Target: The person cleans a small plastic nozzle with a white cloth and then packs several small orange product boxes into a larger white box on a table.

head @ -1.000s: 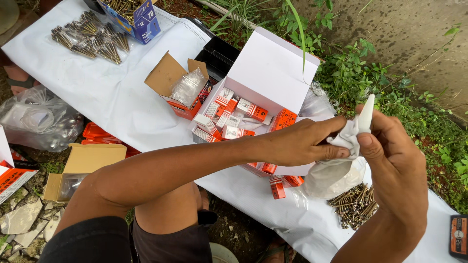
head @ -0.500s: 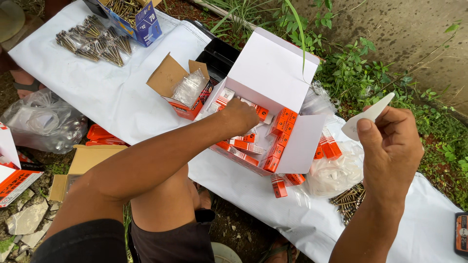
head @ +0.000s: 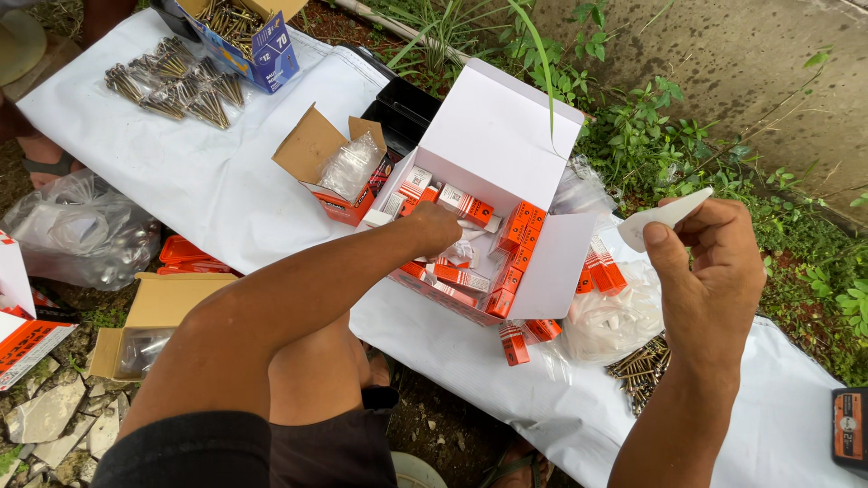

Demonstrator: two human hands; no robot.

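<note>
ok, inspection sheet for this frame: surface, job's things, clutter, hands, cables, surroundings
Surface: white sheet spread over a low surface, wrinkled.
Job's things: open white box holding small orange-and-white cartons; flat white piece.
Clutter: loose screws at far left; blue box of screws; open brown carton with a clear bag; more screws by a clear bag; orange cartons lying outside the box.
Hands: left hand reaches into the white box; right hand pinches the flat white piece, raised.
Cables: nothing seen.
Surroundings: outdoors, weeds, concrete, stones, a cardboard box on the ground.
</note>
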